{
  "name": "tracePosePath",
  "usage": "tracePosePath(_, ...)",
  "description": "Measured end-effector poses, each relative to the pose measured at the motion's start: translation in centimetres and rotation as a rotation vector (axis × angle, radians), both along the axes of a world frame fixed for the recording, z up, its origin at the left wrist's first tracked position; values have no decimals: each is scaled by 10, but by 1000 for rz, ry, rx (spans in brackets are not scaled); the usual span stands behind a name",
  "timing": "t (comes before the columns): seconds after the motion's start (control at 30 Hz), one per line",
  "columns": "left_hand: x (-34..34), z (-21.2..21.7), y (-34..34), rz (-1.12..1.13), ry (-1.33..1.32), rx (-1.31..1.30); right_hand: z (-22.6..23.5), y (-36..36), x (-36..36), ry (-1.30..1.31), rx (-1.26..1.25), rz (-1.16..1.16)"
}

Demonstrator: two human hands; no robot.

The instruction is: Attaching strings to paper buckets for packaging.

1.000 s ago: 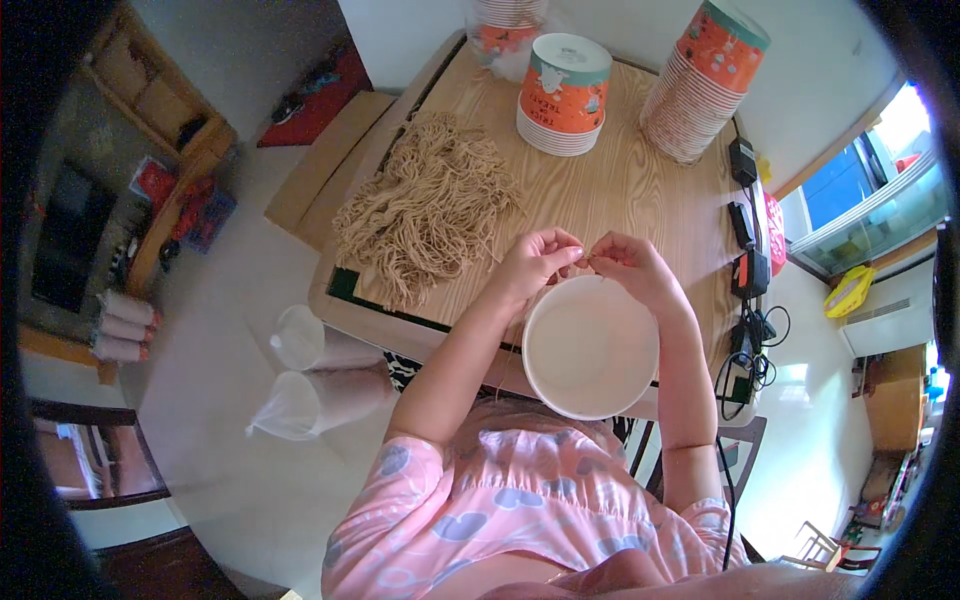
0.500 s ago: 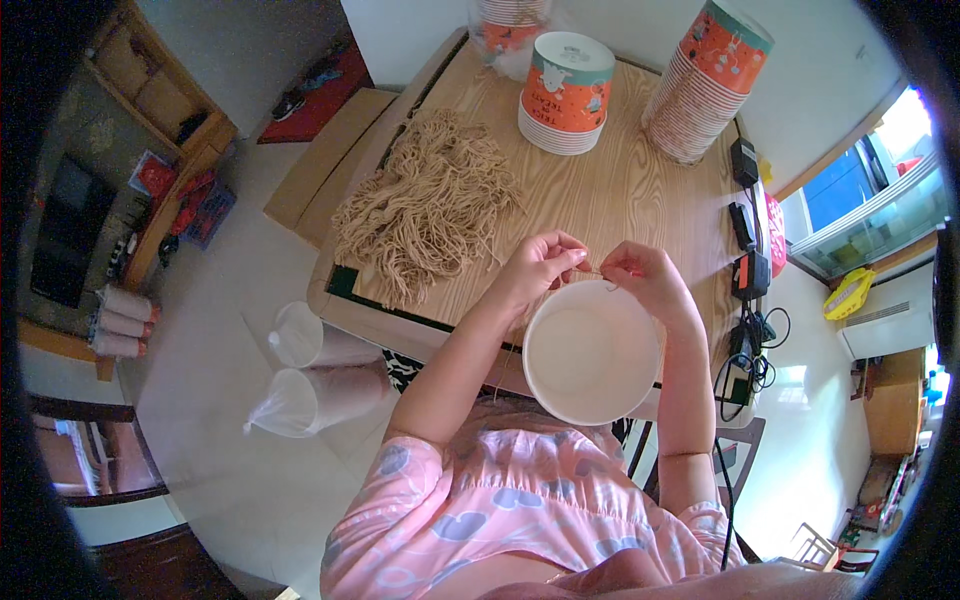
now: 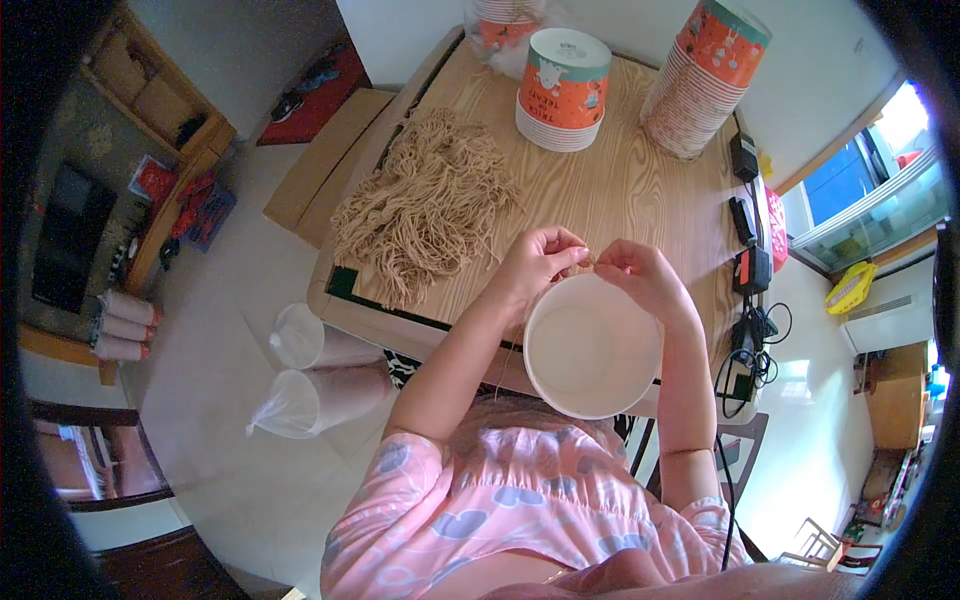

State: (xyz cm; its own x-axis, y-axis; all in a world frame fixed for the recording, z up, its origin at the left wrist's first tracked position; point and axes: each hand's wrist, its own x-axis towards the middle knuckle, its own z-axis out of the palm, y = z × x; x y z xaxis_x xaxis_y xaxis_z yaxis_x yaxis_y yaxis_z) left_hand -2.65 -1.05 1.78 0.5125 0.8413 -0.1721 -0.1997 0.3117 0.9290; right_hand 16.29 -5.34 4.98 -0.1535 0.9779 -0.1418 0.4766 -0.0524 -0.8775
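Note:
A white paper bucket (image 3: pixel 590 350) is held at the table's near edge, its open mouth toward me. At its far rim, my left hand (image 3: pixel 543 262) pinches a thin tan cord (image 3: pixel 592 259) between thumb and finger. My right hand (image 3: pixel 640 277) is closed in a pinch on the same cord, its fingertips almost touching the left ones. How the cord meets the bucket's rim is hidden by my fingers. A loose strand (image 3: pixel 503 370) hangs down left of the bucket. Beyond my left hand lies a heap of tan cords (image 3: pixel 430 200).
Orange and teal buckets stand upside down in a short stack (image 3: pixel 565 95) and a tall leaning stack (image 3: pixel 705 80). Black adapters and cables (image 3: pixel 750 270) line the table's right edge. On the floor at left lie bagged bucket stacks (image 3: pixel 320 400) near a cardboard box (image 3: pixel 330 165).
My right fingertips have come left, closer to the left ones, so less cord shows between them. The bucket has shifted up slightly.

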Motion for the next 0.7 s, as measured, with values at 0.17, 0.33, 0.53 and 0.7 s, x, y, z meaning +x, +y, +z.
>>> tracePosePath(0.17, 5, 16, -8, -7, 42, 17, 3, 0, -3, 4, 17, -32)
tracePosePath(0.33, 5, 7, 3, -95, 178, 141, -2, 2, -2, 35, 17, -37)
tracePosePath(0.53, 5, 3, 8, -83, 271, 256, 4, 1, -6, 4, 15, -52)
tracePosePath(0.7, -3, -6, 17, -88, 285, 314, 3, 0, -2, -18, 17, -68)
